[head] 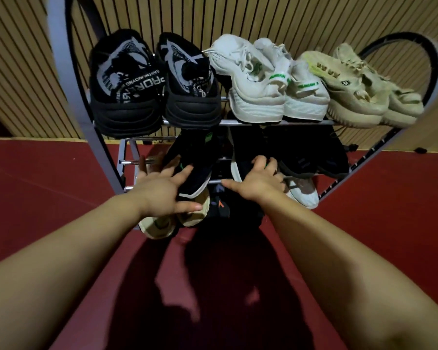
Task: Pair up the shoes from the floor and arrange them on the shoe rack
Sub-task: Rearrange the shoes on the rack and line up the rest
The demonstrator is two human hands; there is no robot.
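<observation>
Head camera: on the middle tier of the shoe rack (pixel 68 72), the left hand (pixel 159 193) is lying spread-fingered against the black shoe (pixel 195 170), while the right hand (pixel 259 180) is gripping the heel of the second black shoe (pixel 245 157) with curled fingers. Both are looking light and soft-knit, stiff only at sole and heel, so the heel is the hold. Room is running tight — top rail (pixel 250 122) just above, dark shoes (pixel 311 160) crowding right, open bars (pixel 134 162) left.

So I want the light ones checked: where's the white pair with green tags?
Head view: the white pair sits mid top shelf, between the black pair on its left and the beige pair on its right.
</observation>
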